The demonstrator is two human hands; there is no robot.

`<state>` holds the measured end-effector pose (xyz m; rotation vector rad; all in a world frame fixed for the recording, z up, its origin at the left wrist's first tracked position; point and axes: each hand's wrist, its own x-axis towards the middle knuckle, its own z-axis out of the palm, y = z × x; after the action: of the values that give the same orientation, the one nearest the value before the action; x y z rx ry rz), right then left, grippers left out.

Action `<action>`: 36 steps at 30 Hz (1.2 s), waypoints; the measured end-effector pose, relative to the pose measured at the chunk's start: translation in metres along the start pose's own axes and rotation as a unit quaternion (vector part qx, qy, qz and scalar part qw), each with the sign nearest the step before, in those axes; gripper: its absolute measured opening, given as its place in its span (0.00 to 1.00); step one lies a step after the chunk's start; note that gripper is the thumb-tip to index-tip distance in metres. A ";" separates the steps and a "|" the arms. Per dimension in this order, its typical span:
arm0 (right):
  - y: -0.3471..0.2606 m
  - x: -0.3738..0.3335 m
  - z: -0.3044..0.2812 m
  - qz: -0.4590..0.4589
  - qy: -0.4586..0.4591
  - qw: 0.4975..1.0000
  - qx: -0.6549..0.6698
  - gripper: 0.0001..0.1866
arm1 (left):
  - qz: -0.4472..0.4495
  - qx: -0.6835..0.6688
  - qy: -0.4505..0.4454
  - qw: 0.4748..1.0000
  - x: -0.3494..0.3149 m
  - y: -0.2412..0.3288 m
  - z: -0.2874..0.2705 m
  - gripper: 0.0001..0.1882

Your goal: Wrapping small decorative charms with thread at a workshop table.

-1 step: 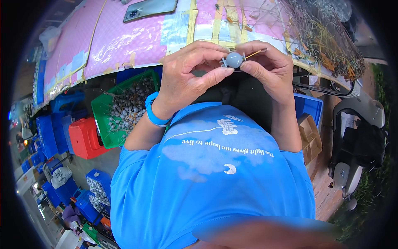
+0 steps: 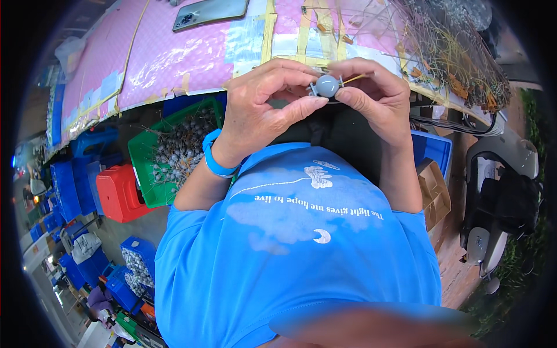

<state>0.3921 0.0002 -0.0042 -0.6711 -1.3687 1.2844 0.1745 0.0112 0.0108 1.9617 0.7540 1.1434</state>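
A glossy grey ball-shaped part (image 2: 327, 86) is held between my two hands at the table's near edge. My left hand (image 2: 268, 95) pinches the small grey fitting on its left side with thumb and fingertips. On the other side, my right hand (image 2: 374, 95) is closed, its thumb touching the ball; its index finger is slightly blurred. A thin yellow wire (image 2: 353, 79) sticks out to the right of the ball, between the right thumb and fingers. Just where the right fingertips grip is partly hidden.
A phone (image 2: 210, 14) lies on the pink-covered table (image 2: 168, 64). Thin wires (image 2: 447, 52) with orange-brown ends are heaped at its right. A green crate (image 2: 142, 153) of grey wired parts stands at my left beside a red stool (image 2: 119, 194). A cardboard box (image 2: 434, 194) and a scooter (image 2: 493, 191) are at right.
The ball has shifted very slightly left and down. The right fingers have moved a little around the wire, whose dark tip no longer shows clearly.
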 end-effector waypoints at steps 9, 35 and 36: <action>0.011 -0.009 -0.001 0.016 -0.056 0.998 0.016 0.11 | 0.018 0.050 -0.018 0.998 -0.015 0.006 0.001 0.12; 0.057 0.171 -0.027 0.051 -0.064 0.747 -0.660 0.15 | -0.312 0.301 0.134 0.891 -0.082 -0.031 -0.178 0.21; 0.059 0.172 -0.032 0.081 -0.076 0.758 -0.643 0.15 | -0.224 0.376 0.115 0.892 -0.059 -0.047 -0.181 0.18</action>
<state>0.3630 0.1824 -0.0095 -1.6413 -2.3171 0.3036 -0.0186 0.0460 0.0059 2.0652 1.8924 0.8611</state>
